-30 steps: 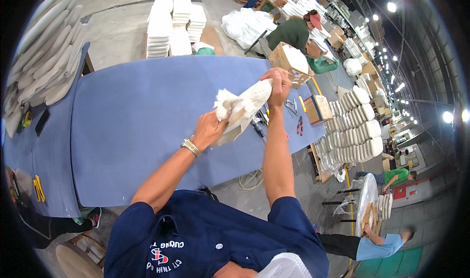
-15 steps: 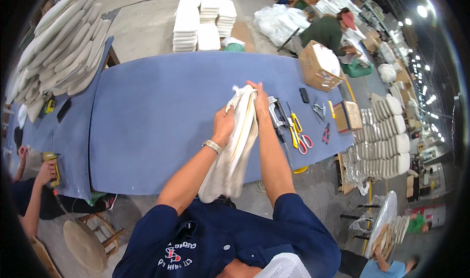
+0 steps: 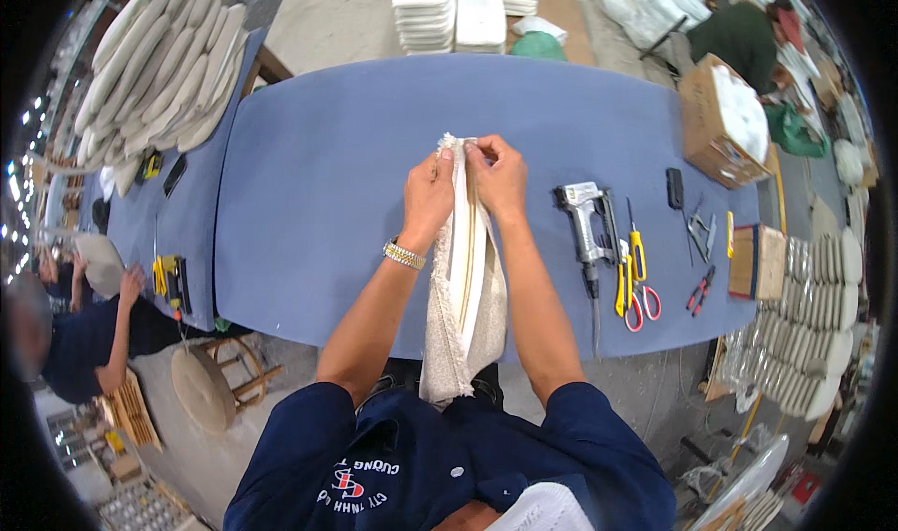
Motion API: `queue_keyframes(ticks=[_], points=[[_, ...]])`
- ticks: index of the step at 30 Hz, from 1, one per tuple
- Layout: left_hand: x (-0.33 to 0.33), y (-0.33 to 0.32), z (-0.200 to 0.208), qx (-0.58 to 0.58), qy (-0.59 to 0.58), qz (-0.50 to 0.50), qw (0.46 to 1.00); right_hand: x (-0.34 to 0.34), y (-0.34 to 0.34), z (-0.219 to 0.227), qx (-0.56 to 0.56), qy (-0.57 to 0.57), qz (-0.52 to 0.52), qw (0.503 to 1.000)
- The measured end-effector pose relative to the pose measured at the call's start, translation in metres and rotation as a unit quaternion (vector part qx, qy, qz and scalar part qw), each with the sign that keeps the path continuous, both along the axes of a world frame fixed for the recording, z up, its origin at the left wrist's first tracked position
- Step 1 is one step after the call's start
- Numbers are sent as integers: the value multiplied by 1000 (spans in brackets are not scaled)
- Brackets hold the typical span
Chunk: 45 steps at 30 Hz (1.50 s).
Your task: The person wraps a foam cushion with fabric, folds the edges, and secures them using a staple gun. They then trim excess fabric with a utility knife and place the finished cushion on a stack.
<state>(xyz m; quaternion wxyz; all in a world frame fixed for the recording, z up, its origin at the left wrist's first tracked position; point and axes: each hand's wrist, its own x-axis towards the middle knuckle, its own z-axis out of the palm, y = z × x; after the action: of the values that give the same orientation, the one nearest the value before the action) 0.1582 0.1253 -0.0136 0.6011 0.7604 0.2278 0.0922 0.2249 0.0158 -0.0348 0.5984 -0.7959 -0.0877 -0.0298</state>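
Note:
A beige fabric cushion cover [image 3: 438, 325] with a frayed seam hangs lengthwise toward me over the near edge of the blue table. A long zipper [image 3: 470, 260] on white tape runs down its middle. My left hand [image 3: 429, 194] is closed on the far left corner, thumb on top beside the frayed threads. Opposite it, my right hand [image 3: 499, 175] pinches the far right corner between thumb and fingers. The two hands are close together with the zipper's far end between them. The fingertips under the fabric are hidden.
Right of my hands lie a staple gun [image 3: 586, 222], yellow-handled tool [image 3: 638, 255], red-handled scissors [image 3: 642, 308] and pliers [image 3: 700, 290]. Boxes [image 3: 716, 124] stand at the table's right. Cushions [image 3: 159, 63] are piled far left. A co-worker [image 3: 84, 325] sits at the left table.
My hands have come level at the cover's far end, and the cover hangs straighter with its zipper facing up. My view has swung left. The co-worker at left now holds a pale piece.

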Motion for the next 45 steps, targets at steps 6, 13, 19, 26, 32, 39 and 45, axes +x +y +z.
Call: queue_keyframes(ticks=[6, 13, 19, 26, 32, 39, 45], points=[[6, -2, 10, -69, 24, 78, 994, 18, 21, 2, 51, 111, 21, 992], [9, 13, -16, 0, -58, 122, 991, 0, 65, -7, 233, 151, -1, 961], [7, 16, -9, -145, -86, 180, 969, -10, 69, -26, 306, 96, 25, 947], [-16, 16, -12, -83, -138, 159, 974, -23, 63, -31, 322, 21, 54, 945], [-31, 8, -6, -134, -149, 129, 971, -32, 55, -16, 310, 19, 36, 950], [59, 49, -36, -222, -173, -170, 944, -43, 20, 4, 321, -43, 68, 944], [56, 45, -21, -207, 2, -223, 953, -39, 21, -3, 270, -67, 16, 960]])
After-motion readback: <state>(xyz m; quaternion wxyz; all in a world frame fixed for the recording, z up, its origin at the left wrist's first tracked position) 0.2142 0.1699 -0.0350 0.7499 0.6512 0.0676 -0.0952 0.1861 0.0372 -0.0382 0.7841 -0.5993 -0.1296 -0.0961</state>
